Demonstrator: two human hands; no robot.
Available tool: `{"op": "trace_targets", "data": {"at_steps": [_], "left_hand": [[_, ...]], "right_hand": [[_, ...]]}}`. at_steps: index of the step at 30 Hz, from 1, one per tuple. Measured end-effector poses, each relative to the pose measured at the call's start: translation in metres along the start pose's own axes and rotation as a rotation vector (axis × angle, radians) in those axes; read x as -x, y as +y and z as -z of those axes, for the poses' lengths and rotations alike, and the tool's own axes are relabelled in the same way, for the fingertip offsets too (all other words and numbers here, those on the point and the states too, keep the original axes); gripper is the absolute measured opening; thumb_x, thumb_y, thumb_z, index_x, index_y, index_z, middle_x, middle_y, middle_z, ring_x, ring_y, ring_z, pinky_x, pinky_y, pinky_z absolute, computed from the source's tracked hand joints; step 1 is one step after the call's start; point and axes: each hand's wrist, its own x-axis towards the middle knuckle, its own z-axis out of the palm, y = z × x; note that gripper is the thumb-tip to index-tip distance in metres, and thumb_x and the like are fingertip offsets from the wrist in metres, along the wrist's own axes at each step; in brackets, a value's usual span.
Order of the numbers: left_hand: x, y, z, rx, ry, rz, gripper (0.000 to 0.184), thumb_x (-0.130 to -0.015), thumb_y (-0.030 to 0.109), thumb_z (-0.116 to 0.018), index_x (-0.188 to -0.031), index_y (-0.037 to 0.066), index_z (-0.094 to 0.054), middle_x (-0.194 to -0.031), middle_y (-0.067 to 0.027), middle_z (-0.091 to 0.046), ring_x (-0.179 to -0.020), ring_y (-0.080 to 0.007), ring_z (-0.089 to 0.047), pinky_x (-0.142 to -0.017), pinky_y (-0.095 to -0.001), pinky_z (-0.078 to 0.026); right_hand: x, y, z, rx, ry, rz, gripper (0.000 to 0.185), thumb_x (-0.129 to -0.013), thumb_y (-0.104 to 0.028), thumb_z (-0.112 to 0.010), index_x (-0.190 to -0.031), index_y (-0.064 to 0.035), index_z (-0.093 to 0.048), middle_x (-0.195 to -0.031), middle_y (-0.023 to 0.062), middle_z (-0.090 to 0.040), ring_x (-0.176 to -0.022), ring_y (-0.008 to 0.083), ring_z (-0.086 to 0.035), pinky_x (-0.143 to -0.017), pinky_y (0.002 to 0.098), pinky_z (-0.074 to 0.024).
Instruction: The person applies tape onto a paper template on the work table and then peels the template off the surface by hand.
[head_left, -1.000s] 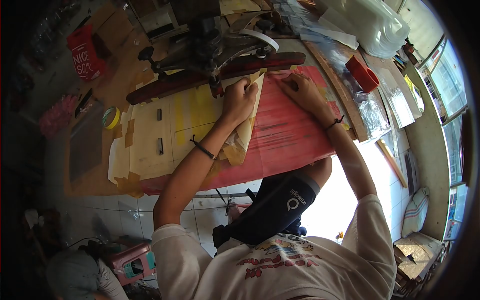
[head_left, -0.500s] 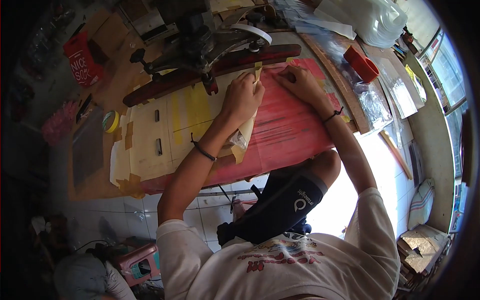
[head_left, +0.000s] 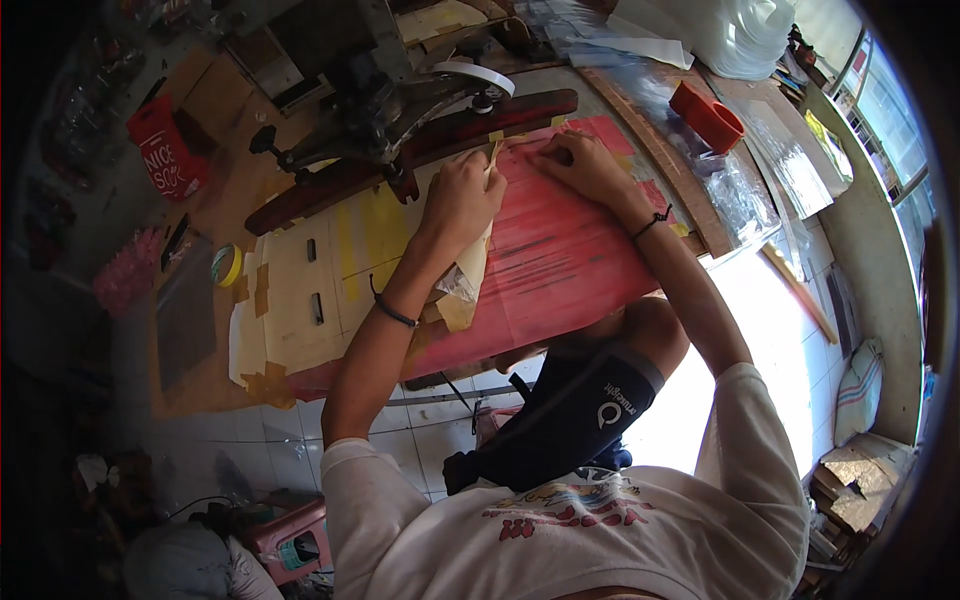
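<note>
My left hand (head_left: 462, 203) is closed in a pinch on the lifted edge of a pale cream paper sheet (head_left: 472, 262), with a strip of yellowish tape (head_left: 495, 150) standing up by the fingertips. The sheet's folded flap hangs down below the hand. To its right, my right hand (head_left: 582, 168) rests near the far edge of a red sheet (head_left: 570, 250) streaked with dark marks. Its fingers are curled together in a pinch, and what lies between them is too small to make out. Two small dark metal pieces (head_left: 317, 308) lie on the cream area at left.
A machine (head_left: 375, 130) with a dark red bar (head_left: 300, 205) stands just beyond my hands. A yellow tape roll (head_left: 227, 265) lies at left, a red tape dispenser (head_left: 706, 118) at right. Clear plastic sheets (head_left: 790, 165) cover the right bench. A red bag (head_left: 165, 150) stands far left.
The whole view has shifted slightly, with the bench and both hands appearing a little further left. Against the sheets, both hands hold nearly the same positions and grips.
</note>
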Motion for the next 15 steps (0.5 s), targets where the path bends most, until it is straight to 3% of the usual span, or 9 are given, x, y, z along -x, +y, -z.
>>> {"op": "trace_targets", "data": {"at_steps": [15], "left_hand": [[-0.0006,-0.0006,0.0032,-0.074,-0.101,0.038,0.029,-0.09,0.02,-0.06,-0.082,-0.007,-0.06,-0.082,-0.0305,-0.064,-0.082,-0.0457,-0.065,-0.073,-0.05,-0.051]], "right_hand": [[0.0004,0.0001,0.004,0.014,-0.025,0.005,0.034,-0.086,-0.035,-0.072,-0.094,-0.0023,-0.071,-0.096,0.0144,-0.073,-0.092,0.0313,-0.069,-0.083,0.0413,-0.0526]]}}
